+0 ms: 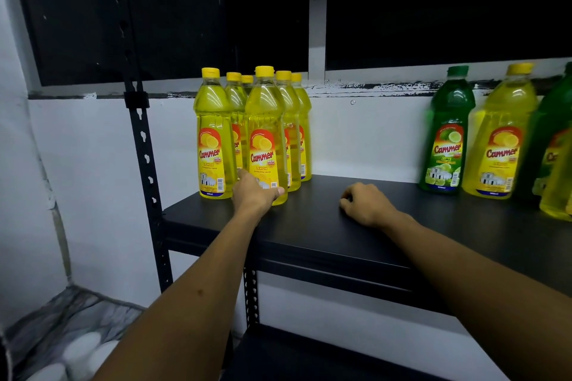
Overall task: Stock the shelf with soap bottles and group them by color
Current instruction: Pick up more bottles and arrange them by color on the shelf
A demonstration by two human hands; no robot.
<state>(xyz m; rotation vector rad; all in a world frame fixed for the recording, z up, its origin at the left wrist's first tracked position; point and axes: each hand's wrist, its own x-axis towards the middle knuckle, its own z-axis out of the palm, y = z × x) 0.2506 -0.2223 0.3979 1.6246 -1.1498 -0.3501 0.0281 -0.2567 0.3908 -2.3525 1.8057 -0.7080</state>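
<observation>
Several yellow lemon soap bottles stand grouped in two rows at the left end of the black shelf [309, 238]. My left hand [252, 195] grips the base of the front right yellow bottle [264, 133], thumb on its right side and fingers round its left. Beside it on the left stands another front yellow bottle [213, 139]. My right hand [368, 204] rests on the shelf's middle with loosely curled fingers and holds nothing. At the right end a green lime bottle [447, 133] stands next to a yellow bottle [501, 139]. More green and yellow bottles are cut off by the right edge.
A black perforated upright post [144, 148] stands at the shelf's left front corner, with a white wall behind. A lower black shelf [309, 359] sits below. Bare shelf surface lies between the yellow group and the mixed bottles on the right.
</observation>
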